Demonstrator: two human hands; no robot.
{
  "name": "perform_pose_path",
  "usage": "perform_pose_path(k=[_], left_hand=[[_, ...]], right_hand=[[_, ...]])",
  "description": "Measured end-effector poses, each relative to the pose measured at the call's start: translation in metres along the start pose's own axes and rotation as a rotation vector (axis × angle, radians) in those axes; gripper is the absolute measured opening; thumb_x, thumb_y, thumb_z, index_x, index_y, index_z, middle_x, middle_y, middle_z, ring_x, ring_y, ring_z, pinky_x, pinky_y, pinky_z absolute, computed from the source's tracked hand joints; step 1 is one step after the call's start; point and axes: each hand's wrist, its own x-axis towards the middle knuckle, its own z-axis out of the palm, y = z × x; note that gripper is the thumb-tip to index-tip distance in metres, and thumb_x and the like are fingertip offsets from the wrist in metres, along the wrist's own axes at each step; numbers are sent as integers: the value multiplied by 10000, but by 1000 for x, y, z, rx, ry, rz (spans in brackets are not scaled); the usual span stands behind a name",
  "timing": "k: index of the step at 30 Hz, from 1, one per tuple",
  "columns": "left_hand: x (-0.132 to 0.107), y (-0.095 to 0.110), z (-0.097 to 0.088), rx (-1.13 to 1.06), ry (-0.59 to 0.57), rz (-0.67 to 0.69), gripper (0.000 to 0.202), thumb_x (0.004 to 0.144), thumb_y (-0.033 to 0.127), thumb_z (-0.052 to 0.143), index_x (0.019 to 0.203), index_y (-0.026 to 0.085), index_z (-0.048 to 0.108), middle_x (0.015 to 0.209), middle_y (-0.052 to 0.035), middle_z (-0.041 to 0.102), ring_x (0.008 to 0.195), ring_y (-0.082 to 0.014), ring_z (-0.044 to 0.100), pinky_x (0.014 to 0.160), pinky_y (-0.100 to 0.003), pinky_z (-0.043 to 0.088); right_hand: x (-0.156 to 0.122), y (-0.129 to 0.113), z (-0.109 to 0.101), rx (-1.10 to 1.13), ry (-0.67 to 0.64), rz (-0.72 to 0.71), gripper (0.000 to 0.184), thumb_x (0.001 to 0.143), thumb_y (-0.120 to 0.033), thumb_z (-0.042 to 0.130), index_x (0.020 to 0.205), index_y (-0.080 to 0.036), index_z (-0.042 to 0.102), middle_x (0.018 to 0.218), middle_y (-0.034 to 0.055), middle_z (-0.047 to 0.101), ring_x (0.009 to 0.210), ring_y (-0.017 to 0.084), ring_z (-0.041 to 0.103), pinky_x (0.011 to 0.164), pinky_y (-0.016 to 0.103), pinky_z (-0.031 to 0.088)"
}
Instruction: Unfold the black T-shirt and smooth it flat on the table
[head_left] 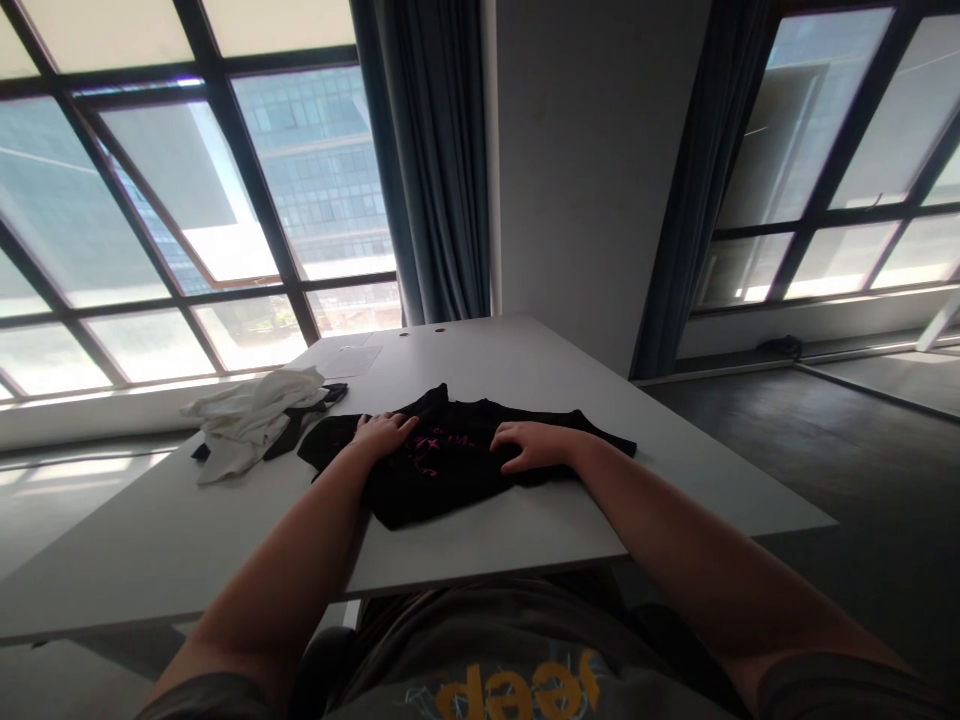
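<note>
Where windows ring a white table (525, 370), flat open fingers press black shirt (450, 465)

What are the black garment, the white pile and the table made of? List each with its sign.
Black garment: soft knit cloth, matte, seemingly cotton; it drapes in folds and carries a pink print.
White pile: thin limp cloth; it lies crumpled.
Table: smooth white laminate by its look; flat, with an even, dull sheen.

Pink print on black shirt (450, 465) too small, too dark to read; part lies under left hand (384, 434) and right hand (534, 446). Dark cloth (304, 420) half buried beneath white garment (251, 420). Table (187, 540) near left corner cut off by picture edge.
</note>
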Motion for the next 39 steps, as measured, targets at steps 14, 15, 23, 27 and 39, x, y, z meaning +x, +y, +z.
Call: perform_pose_path(k=[14,15,23,27,39], left_hand=[[-9,20,-16,-109,308,134,306,948,469,536,1110,296,729,1173,-51,715,1179,-301,606,1065,-486,432],[-10,22,-17,-127,299,176,298,951,458,526,1078,284,732,1113,-45,730,1123,-284,632,1036,-455,452],[-16,28,-20,-341,68,333,381,927,530,559,1155,278,730,1066,-7,768,961,-228,700,912,-342,522],[-20,26,-23,-393,24,394,480,896,606,621,1253,297,704,1225,-8,745,1122,-244,684,1012,-334,504],[-13,25,-9,-294,-49,508,564,904,608,668,1384,311,642,1474,-58,589,1356,-285,544,1179,-400,396]], right_hand=[[4,52,-4,-268,297,428,161,887,-266,663,1008,-207,751,1100,95,715,969,230,655,792,288,440],[3,59,-6,-272,331,468,162,886,-262,660,1007,-208,753,1099,96,721,963,229,656,782,287,438],[-12,97,-23,-245,542,761,171,914,-307,657,1004,-205,761,1036,86,752,933,233,663,730,288,430],[-14,86,-25,-270,577,624,145,928,-241,626,975,-178,749,1008,92,746,929,220,657,781,283,440],[14,-25,18,-127,134,-90,157,877,-200,663,1008,-166,743,1040,78,716,922,206,645,829,287,458]])
